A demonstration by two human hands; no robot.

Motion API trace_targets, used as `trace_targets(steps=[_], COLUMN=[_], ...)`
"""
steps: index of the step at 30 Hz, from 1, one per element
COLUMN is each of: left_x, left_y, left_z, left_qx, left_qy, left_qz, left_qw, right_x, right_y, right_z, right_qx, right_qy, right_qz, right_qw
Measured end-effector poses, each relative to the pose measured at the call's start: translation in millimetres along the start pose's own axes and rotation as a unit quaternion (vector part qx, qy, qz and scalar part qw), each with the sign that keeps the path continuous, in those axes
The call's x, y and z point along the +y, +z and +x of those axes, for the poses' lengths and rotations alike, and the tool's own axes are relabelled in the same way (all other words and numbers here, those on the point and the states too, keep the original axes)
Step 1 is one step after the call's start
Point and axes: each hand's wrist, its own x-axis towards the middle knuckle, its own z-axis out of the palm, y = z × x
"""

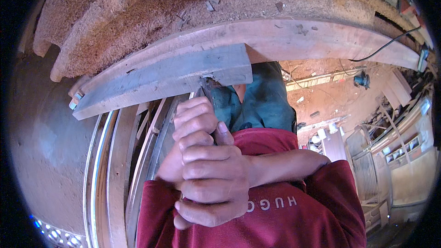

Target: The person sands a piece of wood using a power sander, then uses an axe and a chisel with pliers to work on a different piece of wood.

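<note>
Both my hands are wrapped one behind the other round a dark metal hand tool (206,91), mostly hidden by my fingers. My left hand (195,117) is closed closer to the tool's working end. Just behind it and nearer my chest, my right hand (212,179) is closed too. The tool's dark tip meets the near side of a short greyish wooden beam (161,74), at a dark, rough notch close to the beam's right end. What kind of tool it is cannot be made out.
A long reddish plank (312,41) lies against the beam's far side, before heaped sawdust (151,18). Several long boards (117,165) stretch along my left beside a grey wall (50,124). A black cable (390,43) crosses the plank's right part. Timber and a wooden frame (404,149) stand right.
</note>
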Motion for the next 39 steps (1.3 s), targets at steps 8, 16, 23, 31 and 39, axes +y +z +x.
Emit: trace_targets(steps=[8, 16, 23, 31, 39], left_x=[-15.7, -21.1, -33.7, -39.3, -41.9], left_y=[-6.3, -6.4, -13.5, -14.2, -14.9], left_z=[-8.5, 7.2, 4.3, 8.7, 11.8], left_qx=[-0.010, 0.004, -0.015, -0.034, -0.043], left_qy=[0.040, 0.117, 0.172, 0.180, 0.205], left_qz=[-0.066, -0.104, -0.117, -0.157, -0.172], left_qw=[0.997, 0.988, 0.978, 0.970, 0.963], right_x=[5.9, 8.7, 2.3, 1.7, 11.4], right_y=[19.5, 25.7, 38.7, 47.1, 56.8], right_z=[9.2, 6.3, 9.8, 8.8, 8.2], right_qx=[0.066, 0.057, 0.076, 0.108, 0.149], right_qy=[-0.005, 0.013, 0.048, 0.071, -0.010], right_qz=[-0.049, -0.057, -0.102, -0.135, -0.145], right_qw=[0.997, 0.997, 0.991, 0.982, 0.978])
